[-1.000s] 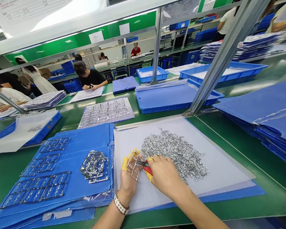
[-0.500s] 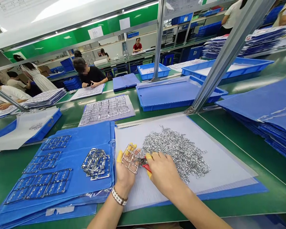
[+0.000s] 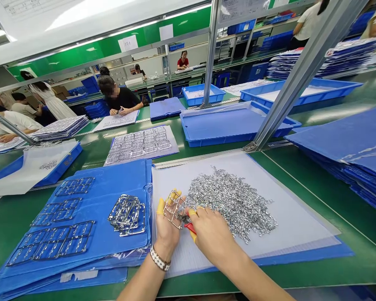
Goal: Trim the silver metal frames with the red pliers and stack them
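My left hand (image 3: 167, 225), palm up with yellow finger covers, holds a small plated frame (image 3: 174, 209) with little parts joined inside it. My right hand (image 3: 211, 234) is closed around red-handled cutting pliers (image 3: 190, 228); their jaws are at the right side of the frame. Behind the hands spreads a heap of small shiny metal pieces (image 3: 228, 200) on a white sheet (image 3: 288, 221). To the left, a pile of similar frames (image 3: 127, 215) rests on a blue folder (image 3: 103, 246). Further left lie rows of dark-looking frames (image 3: 53, 242).
A white sheet with frames laid in rows (image 3: 141, 144) lies beyond the folder. Behind the heap stands a blue tray (image 3: 219, 125), beside a slanted metal post (image 3: 278, 100). Blue folders are stacked at right (image 3: 347, 142). A co-worker in black (image 3: 122, 98) sits across the bench.
The pliers and my right hand have moved slightly left and down along the frame. My left hand still holds the frame. The whole view has shifted a little.
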`<state>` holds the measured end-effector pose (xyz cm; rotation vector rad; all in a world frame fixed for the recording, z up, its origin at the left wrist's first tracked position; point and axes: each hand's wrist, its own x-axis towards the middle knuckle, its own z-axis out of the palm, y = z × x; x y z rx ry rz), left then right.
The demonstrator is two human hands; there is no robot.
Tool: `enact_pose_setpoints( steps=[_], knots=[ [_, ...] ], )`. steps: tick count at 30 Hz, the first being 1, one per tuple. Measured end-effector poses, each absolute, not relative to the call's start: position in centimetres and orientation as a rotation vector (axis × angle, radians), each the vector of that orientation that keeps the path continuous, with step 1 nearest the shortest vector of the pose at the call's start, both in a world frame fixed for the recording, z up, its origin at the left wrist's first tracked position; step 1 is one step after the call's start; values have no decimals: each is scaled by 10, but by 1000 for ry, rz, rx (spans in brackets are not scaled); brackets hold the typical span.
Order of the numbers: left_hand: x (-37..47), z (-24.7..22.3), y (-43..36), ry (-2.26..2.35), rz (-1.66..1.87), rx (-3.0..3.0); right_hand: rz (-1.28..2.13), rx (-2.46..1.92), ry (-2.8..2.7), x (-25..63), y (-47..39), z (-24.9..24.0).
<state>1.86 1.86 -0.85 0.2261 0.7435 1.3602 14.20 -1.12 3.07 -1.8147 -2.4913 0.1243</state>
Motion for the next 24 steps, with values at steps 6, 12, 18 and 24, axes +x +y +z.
enact_pose_setpoints(
  steps=[6,12,18,24],
  knots=[
    [18,-13,15,784,1371,417,453,-1758,-2228,163,-7,23],
    [19,-17,1,956,1371,1578,1421,-1289,-1141,168,16,11],
    [16,-19,-6,1069,1290,1862,1315,-1196,-1105,161,22,10],
    [13,-11,11,811,1197,566,592,-1134,-1938,154,-2,8]
  ],
)
